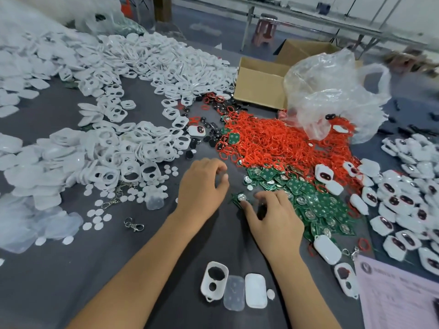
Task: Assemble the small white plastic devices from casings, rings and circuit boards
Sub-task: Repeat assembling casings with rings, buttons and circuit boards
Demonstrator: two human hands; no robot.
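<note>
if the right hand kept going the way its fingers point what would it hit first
Probably the green circuit board right at the right hand's fingertips; it may already touch it. Beyond lies bare grey tabletop.

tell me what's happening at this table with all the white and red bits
A person is assembling small devices by hand. The right hand pinches a green circuit board at the edge of the board pile; the left hand hovers beside it, fingers curled, holding nothing visible. A white casing, clear pad and back cover lie laid out nearer the person.
</note>
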